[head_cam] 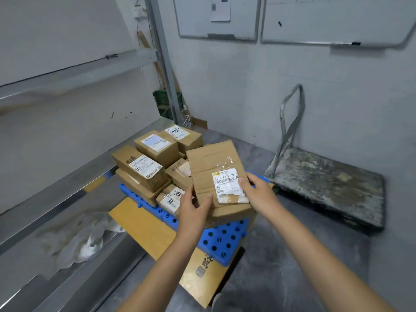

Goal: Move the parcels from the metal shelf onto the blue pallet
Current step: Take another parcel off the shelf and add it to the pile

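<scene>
I hold a flat brown cardboard parcel (211, 165) with a white label over the blue pallet (221, 240). My left hand (193, 208) grips its near left corner, thumb on top. At the right edge my right hand (258, 194) grips it with the thumb on the label. The pallet lies on the floor on flattened cardboard (144, 224). Several brown parcels (144, 167) are stacked on the pallet's far left part, each with a white label. The metal shelf (67, 176) runs along the left; no parcels show on it.
A crumpled clear plastic bag (81, 239) lies on the lower shelf level at left. A worn platform trolley (326, 183) with a grey handle stands against the right wall. Whiteboards (326, 19) hang on the back wall. A green crate (164, 102) sits behind the shelf post.
</scene>
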